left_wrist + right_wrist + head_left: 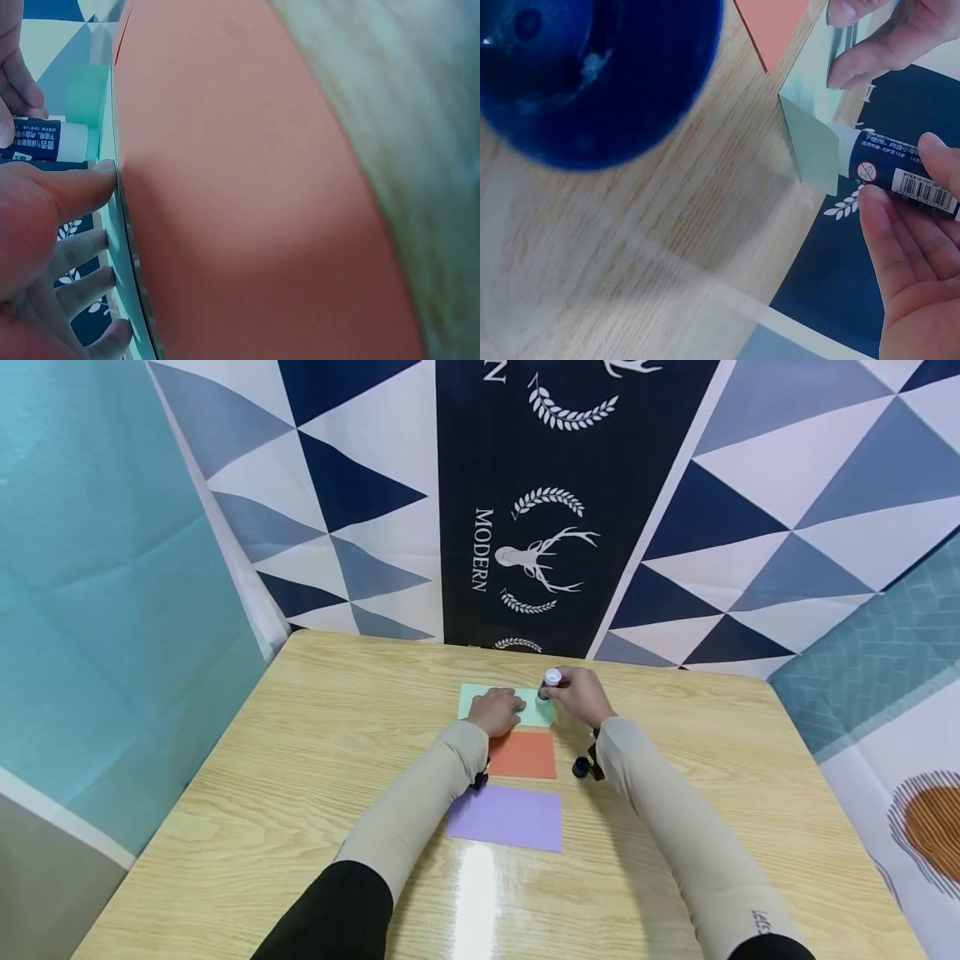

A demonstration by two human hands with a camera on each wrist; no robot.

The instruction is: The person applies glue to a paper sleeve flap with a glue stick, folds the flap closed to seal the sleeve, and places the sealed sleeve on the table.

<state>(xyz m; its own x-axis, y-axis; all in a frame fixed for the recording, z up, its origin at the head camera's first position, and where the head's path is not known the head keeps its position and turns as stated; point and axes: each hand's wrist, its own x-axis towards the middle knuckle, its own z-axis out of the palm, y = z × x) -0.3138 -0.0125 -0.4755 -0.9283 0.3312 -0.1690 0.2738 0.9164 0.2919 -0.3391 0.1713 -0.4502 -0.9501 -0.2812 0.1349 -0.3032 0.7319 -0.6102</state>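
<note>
A light green sheet of paper (491, 690) lies near the far edge of the table. My left hand (495, 712) presses its fingertips on the sheet, thumb and fingers extended in the left wrist view. In my right hand (587, 696) is a glue stick (907, 174) with a dark blue label, pinched between thumb and fingers. Its white tip touches the green sheet's right end, where a flap (810, 146) stands up at a fold in the right wrist view. Just nearer lies an orange sheet (525, 755), partly behind the left wrist.
A purple sheet (506, 817) lies closer to me, its corner under the left sleeve in view. The dark blue glue cap (580, 767) stands beside the right wrist and looms large in the right wrist view. A patterned cloth (375, 485) hangs behind the wooden table (300, 735).
</note>
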